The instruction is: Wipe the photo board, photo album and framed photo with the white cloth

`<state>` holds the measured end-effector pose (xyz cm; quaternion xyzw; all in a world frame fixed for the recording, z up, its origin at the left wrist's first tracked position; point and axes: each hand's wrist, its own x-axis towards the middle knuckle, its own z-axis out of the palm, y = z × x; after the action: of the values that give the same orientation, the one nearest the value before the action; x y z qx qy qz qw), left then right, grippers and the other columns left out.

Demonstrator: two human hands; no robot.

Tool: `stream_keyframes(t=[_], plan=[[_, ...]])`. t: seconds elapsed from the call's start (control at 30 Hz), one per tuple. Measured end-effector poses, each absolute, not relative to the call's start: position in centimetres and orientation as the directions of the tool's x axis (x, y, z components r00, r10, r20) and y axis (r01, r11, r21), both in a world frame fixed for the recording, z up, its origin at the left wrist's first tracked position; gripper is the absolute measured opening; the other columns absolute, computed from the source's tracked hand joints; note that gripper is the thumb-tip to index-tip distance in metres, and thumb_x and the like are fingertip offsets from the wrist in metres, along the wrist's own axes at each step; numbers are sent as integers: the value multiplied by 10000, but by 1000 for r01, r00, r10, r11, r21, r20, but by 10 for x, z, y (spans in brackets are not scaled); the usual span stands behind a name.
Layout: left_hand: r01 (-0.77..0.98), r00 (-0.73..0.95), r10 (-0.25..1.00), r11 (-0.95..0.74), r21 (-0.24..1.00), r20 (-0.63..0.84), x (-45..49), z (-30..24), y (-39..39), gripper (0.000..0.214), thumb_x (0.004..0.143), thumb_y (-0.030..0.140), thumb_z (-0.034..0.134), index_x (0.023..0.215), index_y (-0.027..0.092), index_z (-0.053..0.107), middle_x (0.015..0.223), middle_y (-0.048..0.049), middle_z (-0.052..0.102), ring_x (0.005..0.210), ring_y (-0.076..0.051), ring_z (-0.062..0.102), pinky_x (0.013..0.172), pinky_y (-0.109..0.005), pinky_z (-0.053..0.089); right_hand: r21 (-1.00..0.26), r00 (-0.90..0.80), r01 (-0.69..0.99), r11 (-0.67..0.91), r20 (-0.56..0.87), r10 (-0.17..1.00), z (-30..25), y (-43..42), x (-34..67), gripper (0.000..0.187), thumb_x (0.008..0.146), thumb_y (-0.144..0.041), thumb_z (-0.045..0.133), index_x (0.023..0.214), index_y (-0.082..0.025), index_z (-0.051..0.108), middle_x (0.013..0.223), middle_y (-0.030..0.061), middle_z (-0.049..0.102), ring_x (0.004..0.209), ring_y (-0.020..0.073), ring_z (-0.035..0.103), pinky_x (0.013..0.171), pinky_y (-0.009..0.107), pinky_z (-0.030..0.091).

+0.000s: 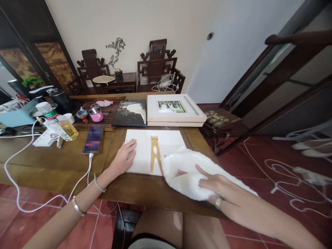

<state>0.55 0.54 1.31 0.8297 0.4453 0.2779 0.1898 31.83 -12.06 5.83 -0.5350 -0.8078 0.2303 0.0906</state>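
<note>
A white board (pixel 140 152) lies flat on the wooden table, with a tan long-legged cat figure (pixel 155 145) on its face. My left hand (pixel 127 152) rests on the board's left edge, fingers stretched out and holding nothing. In my right hand (pixel 215 183) is a fluffy white cloth (pixel 186 166), bunched under the fingers. The cloth covers the board's lower right corner and hangs past the table's right side. Whether it presses on the board beneath cannot be made out.
Behind the board lie a dark picture panel (pixel 131 112) and stacked pale frames (pixel 176 117). Leftward are a phone (pixel 93 138) on a cable, a bottle (pixel 62 126), a power strip (pixel 43 137) and a pink cup (pixel 95 114). A plaid bag (pixel 216 119) sits beyond the right edge.
</note>
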Motion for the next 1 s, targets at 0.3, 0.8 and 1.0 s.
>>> stream_keyframes(t=[0.3,0.8,1.0], plan=[[656,436,852,-522,545,291,4,15,5,418,902,241,389,1274,127,540,1402,-130,457,1334,-227,382,1130,-458,266,-427,-324,844,324,74,943,66,-25,287,270,788,-243,351,855,-194,608,829,103,658,935,301,596,879,449,429],[657,451,848,-526,540,277,5,14,6,439,898,243,395,1301,111,507,1416,-152,434,1357,-246,337,1126,-485,251,-445,-700,619,647,61,712,68,-112,236,250,648,-46,420,785,-172,586,1368,192,472,1389,244,206,1120,562,50],[663,451,852,-519,539,266,5,15,5,444,898,242,388,1297,89,507,1413,-163,436,1352,-252,348,1124,-488,254,-428,-658,650,628,97,746,72,-81,247,285,721,-64,406,883,-190,604,1223,117,610,1229,253,474,1085,506,241]])
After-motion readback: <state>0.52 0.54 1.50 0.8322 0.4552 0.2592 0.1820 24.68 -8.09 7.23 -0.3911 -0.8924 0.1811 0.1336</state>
